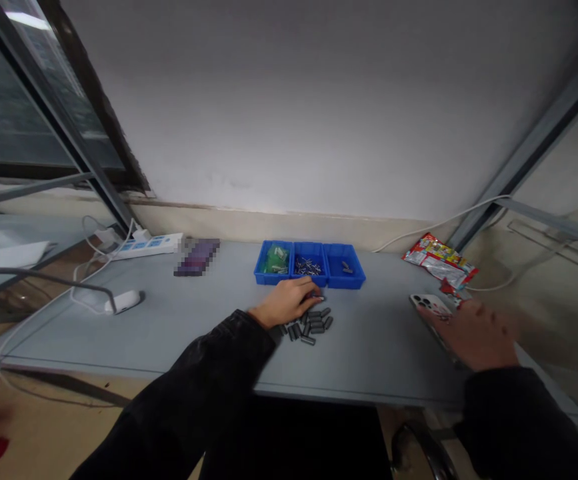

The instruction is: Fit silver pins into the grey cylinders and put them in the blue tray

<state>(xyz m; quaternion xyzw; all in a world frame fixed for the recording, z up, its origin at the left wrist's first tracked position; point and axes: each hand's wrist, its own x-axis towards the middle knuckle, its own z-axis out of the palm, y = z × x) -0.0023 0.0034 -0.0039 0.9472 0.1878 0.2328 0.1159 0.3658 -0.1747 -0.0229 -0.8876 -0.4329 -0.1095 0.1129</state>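
My left hand (291, 301) rests at the middle of the desk, its fingers curled down at the back of a loose pile of small grey metal cylinders (317, 327). A small shiny piece shows at its fingertips; its kind is unclear. Just behind stand three joined blue bins: the left bin (257, 273) has a green bag and small metal parts, the middle bin (323, 283) many thin, shiny pins, the right bin (356, 280) a few grey cylinders. At the right, my right hand (483, 333), blurred, grips a phone (429, 303) with its camera side up.
A red, colourful snack packet (439, 260) lies behind the phone, near a white cable. At the left are a power strip (151, 247), a pixelated purple item (197, 258), a white earbud case (123, 301) and loose cables. Metal frame posts rise on both sides; a wall closes the back.
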